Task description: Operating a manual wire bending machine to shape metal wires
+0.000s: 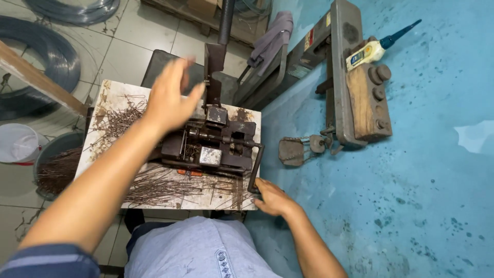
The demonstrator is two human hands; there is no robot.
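Note:
A small dark metal bending machine (213, 144) is bolted on a worn white table (108, 87). My left hand (170, 98) hovers open above the table, fingers apart, close to the machine's upright lever (216, 72). My right hand (272, 198) sits at the table's front right corner, fingers closed around the black crank handle (256, 172) of the machine. Straight wire rods (159, 188) lie piled along the table's front edge. Bent wire pieces (121, 121) are heaped at the back left.
A grey bucket (56, 164) full of wire rods stands left of the table, beside a white bucket (18, 144). Coils of wire (46, 56) lie on the tiled floor. On the blue floor to the right sit a heavy metal and wood fixture (360, 87) and a bottle (373, 49).

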